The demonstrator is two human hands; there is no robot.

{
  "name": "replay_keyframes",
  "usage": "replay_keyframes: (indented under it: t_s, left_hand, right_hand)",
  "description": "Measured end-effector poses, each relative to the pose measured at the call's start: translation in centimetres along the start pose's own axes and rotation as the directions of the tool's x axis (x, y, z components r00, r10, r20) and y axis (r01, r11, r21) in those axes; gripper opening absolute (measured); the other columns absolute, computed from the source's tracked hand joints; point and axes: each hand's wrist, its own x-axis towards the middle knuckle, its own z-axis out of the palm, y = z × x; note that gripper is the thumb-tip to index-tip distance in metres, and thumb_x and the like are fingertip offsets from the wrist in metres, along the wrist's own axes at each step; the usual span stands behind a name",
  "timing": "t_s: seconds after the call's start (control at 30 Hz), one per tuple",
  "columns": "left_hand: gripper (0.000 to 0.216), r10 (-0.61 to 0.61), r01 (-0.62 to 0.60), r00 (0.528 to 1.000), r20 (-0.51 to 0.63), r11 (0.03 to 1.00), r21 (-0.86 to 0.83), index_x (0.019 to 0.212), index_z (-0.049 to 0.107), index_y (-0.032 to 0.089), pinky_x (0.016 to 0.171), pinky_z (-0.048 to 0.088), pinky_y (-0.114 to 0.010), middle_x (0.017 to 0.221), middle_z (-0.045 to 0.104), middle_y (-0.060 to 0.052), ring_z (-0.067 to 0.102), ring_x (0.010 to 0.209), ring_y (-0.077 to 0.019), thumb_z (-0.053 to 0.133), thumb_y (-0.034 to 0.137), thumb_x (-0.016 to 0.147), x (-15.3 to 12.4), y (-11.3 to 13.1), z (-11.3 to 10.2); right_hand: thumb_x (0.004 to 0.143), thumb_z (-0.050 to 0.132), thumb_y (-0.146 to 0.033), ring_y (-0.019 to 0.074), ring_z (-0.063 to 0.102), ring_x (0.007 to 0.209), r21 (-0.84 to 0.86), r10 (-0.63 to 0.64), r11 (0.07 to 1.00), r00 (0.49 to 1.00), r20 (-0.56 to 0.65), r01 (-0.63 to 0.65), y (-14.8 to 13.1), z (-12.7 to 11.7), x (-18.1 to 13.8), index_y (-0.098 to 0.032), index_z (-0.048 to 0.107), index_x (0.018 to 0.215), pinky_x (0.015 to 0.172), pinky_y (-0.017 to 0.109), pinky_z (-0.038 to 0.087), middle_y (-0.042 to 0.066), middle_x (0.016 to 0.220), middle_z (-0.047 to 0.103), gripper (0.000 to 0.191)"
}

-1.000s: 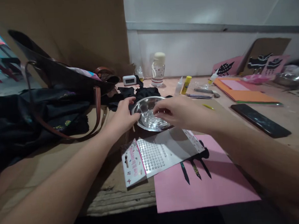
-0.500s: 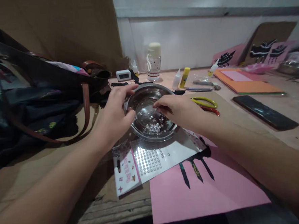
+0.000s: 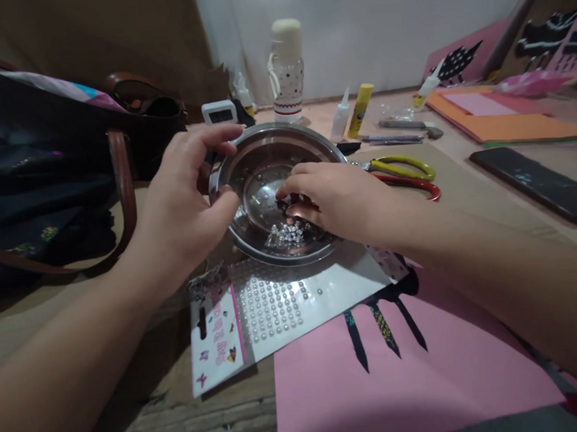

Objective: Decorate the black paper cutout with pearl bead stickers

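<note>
My left hand (image 3: 182, 196) grips the left rim of a round steel bowl (image 3: 260, 154), thumb inside and fingers over the far edge. The bowl is tipped toward me and holds a cluster of small clear gems (image 3: 284, 234) near its bottom. My right hand (image 3: 334, 200) reaches into the bowl with its fingertips bent together over the gems; whether it holds one is hidden. Just in front of the bowl lies a sticker sheet of pearl dots (image 3: 269, 305) in its packet, partly on a pink paper (image 3: 400, 372) with a black cut-out shape.
A black bag (image 3: 46, 172) with brown straps fills the left. Behind the bowl stand a white bottle (image 3: 287, 69), a glue stick (image 3: 360, 109), a small clock (image 3: 218, 111). Yellow-and-red scissors (image 3: 403, 175) lie right of the bowl, a dark phone (image 3: 535, 184) and orange paper (image 3: 512, 126) farther right.
The bowl has been drawn closer to me and tilted up by my left hand. My right fingers have gone down from the rim into the gems. The view has moved nearer.
</note>
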Motion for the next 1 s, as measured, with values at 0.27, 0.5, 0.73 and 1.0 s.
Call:
replay_keyframes:
  t_s: [0.27, 0.5, 0.73, 1.0]
  left_hand:
    - [0.062, 0.029, -0.029, 1.000, -0.007, 0.999, 0.029, 0.134, 0.055, 0.027, 0.084, 0.055, -0.038, 0.123, 0.062, -0.005, 0.062, 0.103, -0.0243, 0.066, 0.006, 0.078, 0.04, 0.19, -0.06]
    - [0.059, 0.097, -0.095, 0.995, -0.019, 0.992, 0.078, 0.131, 0.057, 0.027, 0.085, 0.055, -0.038, 0.115, 0.064, -0.005, 0.062, 0.104, -0.0245, 0.065, 0.004, 0.077, 0.11, 0.27, -0.12]
    - [0.059, 0.073, -0.073, 0.997, -0.002, 0.994, 0.077, 0.128, 0.058, 0.029, 0.094, 0.054, -0.039, 0.119, 0.062, -0.002, 0.061, 0.106, -0.0223, 0.061, 0.000, 0.077, 0.04, 0.35, -0.16]
    - [0.057, 0.086, -0.087, 0.996, 0.023, 0.995, 0.050, 0.128, 0.057, 0.025, 0.094, 0.053, -0.036, 0.118, 0.062, -0.003, 0.061, 0.101, -0.0176, 0.053, -0.003, 0.079, 0.02, 0.56, -0.10]
  right_hand:
    - [0.089, 0.063, -0.026, 0.0200, 0.061, 0.087, 0.019, -0.012, 1.000, 0.998, 0.057, 0.011, -0.27, -0.32, 0.00, -0.023, 0.069, 0.109, 0.066, 0.030, 0.037, 0.004, 0.105, 0.067, 0.022]
    - [0.083, 0.061, -0.015, 0.0164, 0.059, 0.078, 0.036, -0.041, 0.999, 0.994, 0.105, 0.037, -0.29, -0.39, 0.00, -0.021, 0.070, 0.095, 0.062, 0.028, 0.034, 0.003, 0.096, 0.069, 0.016]
    - [0.091, 0.057, -0.029, 0.0161, 0.058, 0.068, 0.012, 0.125, 0.992, 0.992, 0.019, -0.125, -0.07, -0.30, 0.15, -0.025, 0.066, 0.096, 0.059, 0.028, 0.032, 0.000, 0.084, 0.071, 0.011]
    - [0.094, 0.051, -0.028, 0.0151, 0.059, 0.067, 0.095, 0.178, 0.980, 0.983, -0.034, -0.174, 0.31, -0.14, -0.27, -0.026, 0.061, 0.096, 0.057, 0.027, 0.032, -0.002, 0.085, 0.071, 0.011]
